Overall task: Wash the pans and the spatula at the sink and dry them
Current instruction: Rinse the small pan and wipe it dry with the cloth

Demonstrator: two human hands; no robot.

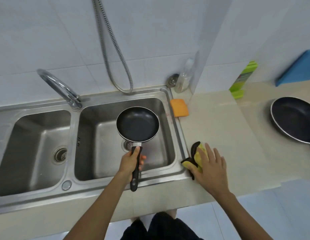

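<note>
While left hand (131, 161) clamps handle, small pan (137, 124) hangs level over right sink basin (166, 135), frame centre; looks light, rigid, likely slick if wet, so grip mid-handle. Right hand (209, 168) lies flat, fingers apart, on soft yellow cloth (196, 157) lower right, nothing pinched. Big pan (294, 120) on counter, far right

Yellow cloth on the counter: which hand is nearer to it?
Right. The right hand rests on the yellow cloth; the left hand is over the sink basin, gripping the small pan handle.
</note>
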